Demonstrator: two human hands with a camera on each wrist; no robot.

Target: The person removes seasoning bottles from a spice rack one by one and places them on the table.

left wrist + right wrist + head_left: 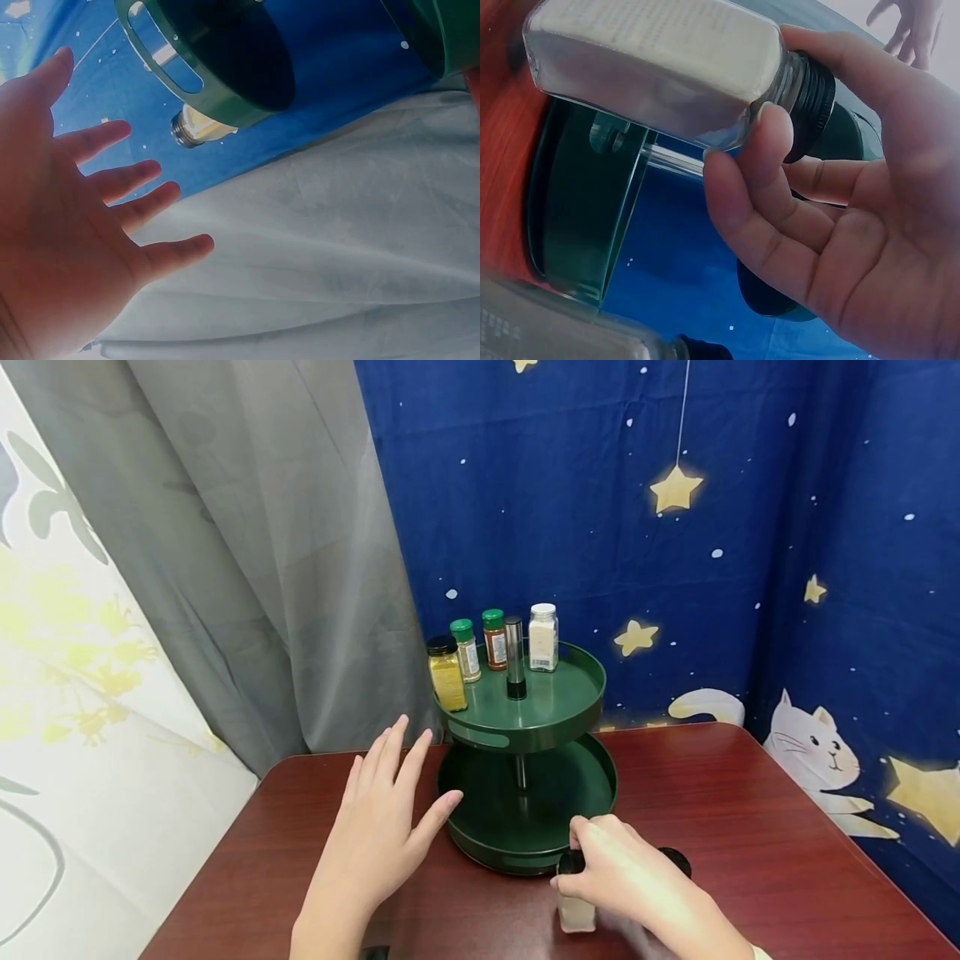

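My right hand (630,868) grips a square glass jar (577,914) by its black screw lid and neck, with the fingertips on its shoulder in the right wrist view. Pale powder fills this jar (652,60), and its side has a printed label. To the left, my left hand (378,818) is held up with fingers spread and nothing in it. It is beside a green two-tier round tray stand, left of the lower tier (487,802) and below the rim of the upper tier (555,697). That lower tier holds no bottles.
On the upper tier stand a yellow jar with black lid (447,681), two green-capped spice bottles (467,656) and a white-capped jar (543,639), around the metal post (515,660). Another black-lidded jar (570,322) is near my right hand. Curtains hang behind the reddish-brown table (690,777).
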